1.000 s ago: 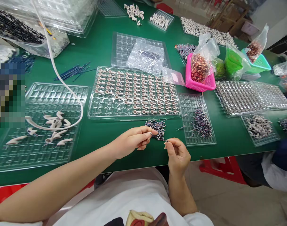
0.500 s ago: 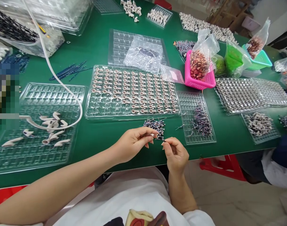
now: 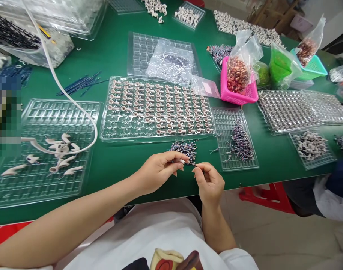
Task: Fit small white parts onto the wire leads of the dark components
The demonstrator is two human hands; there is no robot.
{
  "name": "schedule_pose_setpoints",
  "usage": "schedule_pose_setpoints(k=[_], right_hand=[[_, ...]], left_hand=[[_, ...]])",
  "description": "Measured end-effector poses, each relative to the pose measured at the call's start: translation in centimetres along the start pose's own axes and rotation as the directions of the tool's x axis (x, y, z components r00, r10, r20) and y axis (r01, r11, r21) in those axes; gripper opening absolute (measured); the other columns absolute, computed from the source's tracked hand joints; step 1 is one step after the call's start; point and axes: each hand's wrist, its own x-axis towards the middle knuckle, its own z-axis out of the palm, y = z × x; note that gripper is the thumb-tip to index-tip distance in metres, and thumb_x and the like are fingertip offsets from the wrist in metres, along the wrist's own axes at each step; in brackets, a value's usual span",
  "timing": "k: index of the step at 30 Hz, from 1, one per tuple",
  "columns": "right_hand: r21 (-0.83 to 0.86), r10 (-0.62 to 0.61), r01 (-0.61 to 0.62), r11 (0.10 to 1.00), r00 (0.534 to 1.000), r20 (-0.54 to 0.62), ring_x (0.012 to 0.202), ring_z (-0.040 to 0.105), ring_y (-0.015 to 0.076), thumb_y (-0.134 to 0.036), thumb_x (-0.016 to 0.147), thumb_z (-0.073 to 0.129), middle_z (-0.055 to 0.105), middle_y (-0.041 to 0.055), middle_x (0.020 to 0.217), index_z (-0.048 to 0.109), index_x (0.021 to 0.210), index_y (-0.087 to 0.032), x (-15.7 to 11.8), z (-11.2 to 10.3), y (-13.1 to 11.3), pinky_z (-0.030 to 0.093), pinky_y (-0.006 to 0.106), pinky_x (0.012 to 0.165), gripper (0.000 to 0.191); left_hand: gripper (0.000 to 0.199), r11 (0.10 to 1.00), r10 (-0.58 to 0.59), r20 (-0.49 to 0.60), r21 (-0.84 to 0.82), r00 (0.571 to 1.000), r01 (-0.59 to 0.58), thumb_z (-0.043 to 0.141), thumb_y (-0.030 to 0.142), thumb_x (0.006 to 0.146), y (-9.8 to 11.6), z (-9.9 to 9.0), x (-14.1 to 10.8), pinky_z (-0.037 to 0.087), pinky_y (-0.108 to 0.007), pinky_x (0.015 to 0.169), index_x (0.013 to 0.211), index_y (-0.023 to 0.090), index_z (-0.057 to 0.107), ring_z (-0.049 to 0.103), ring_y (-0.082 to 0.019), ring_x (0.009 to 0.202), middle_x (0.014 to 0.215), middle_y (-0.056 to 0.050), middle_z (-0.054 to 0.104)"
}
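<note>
My left hand (image 3: 153, 172) is closed, thumb and fingers pinching a small white piece (image 3: 182, 161) that looks like an earbud shell; mostly the tip shows. Just to its right, my right hand (image 3: 211, 183) is closed in a pinch on a thin dark wired part (image 3: 194, 164), which reaches toward the white piece. Whether the two touch I cannot tell. Behind my fingers lies a pile of small wired parts (image 3: 185, 148). Beyond that stands a clear tray of white earbud shells (image 3: 160, 107), with unfilled pockets at its front left.
At left, a clear tray (image 3: 47, 180) holds loose white shells under a white cable (image 3: 94, 131). Right of my hands lies a tray of wired parts (image 3: 240, 142). Farther back stands a pink basket (image 3: 239, 95) with a bag of copper-coloured parts. Another person's sleeve (image 3: 326, 198) is at right.
My right hand has edged slightly left and up, bringing the wired part a little nearer the white piece. My left hand keeps its pinch. The whole view has shifted slightly.
</note>
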Motion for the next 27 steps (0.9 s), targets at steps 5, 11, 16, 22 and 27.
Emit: schedule_pose_setpoints(k=[5,11,16,22,27], right_hand=[[-0.025,-0.003,0.003,1.000,1.000,-0.006,0.065,0.060,0.0127,-0.024,0.088,0.064,0.066,0.0004,0.078,0.069,0.087,-0.022,-0.02,0.06,0.07,0.047,0.024,0.055,0.006],[-0.064,-0.056,0.054,0.996,0.998,-0.021,0.067,0.060,0.0129,-0.022,0.088,0.065,0.066,0.0004,0.078,0.068,0.086,-0.021,0.07,0.17,0.07,0.048,0.025,0.058,0.004],[-0.097,-0.128,0.124,0.988,0.991,-0.029,0.067,0.059,0.0124,-0.017,0.087,0.065,0.066,-0.0005,0.077,0.068,0.087,-0.022,0.16,0.30,-0.09,0.048,0.025,0.060,0.006],[-0.157,-0.246,0.244,0.957,0.969,0.008,0.070,0.059,0.0122,-0.013,0.086,0.065,0.066,-0.0006,0.080,0.066,0.090,-0.022,0.28,0.42,-0.55,0.049,0.025,0.063,0.011],[-0.197,-0.294,0.296,0.935,0.955,0.040,0.069,0.060,0.0123,-0.011,0.086,0.064,0.067,-0.0003,0.079,0.065,0.091,-0.022,0.44,0.45,-0.88,0.049,0.026,0.064,0.012]], left_hand=[[0.024,0.999,0.026,-0.013,0.024,1.000,-0.026,0.056,0.026,0.091,-0.28,0.02,0.03,0.056,-0.025,0.068,0.109,0.018,0.069,0.063,-0.012,0.071,0.099,-0.005,0.073],[0.022,0.987,0.122,-0.051,0.112,0.991,-0.116,0.058,0.022,0.089,-0.19,0.01,-0.10,0.055,-0.021,0.062,0.107,0.018,0.071,0.063,-0.010,0.064,0.090,-0.002,0.073],[0.022,0.942,0.249,-0.069,0.251,0.966,-0.224,0.058,0.020,0.090,-0.48,0.00,-0.02,0.056,-0.022,0.066,0.108,0.019,0.071,0.068,-0.012,0.071,0.094,-0.002,0.074],[0.025,0.867,0.339,-0.075,0.412,0.938,-0.280,0.058,0.023,0.092,-0.73,0.01,-0.14,0.056,-0.025,0.077,0.115,0.018,0.067,0.071,-0.016,0.085,0.103,-0.005,0.075],[0.016,0.831,0.322,-0.052,0.494,0.945,-0.256,0.060,0.020,0.091,-0.31,0.13,-0.25,0.053,-0.023,0.069,0.106,0.017,0.066,0.067,-0.014,0.074,0.093,-0.002,0.074]])
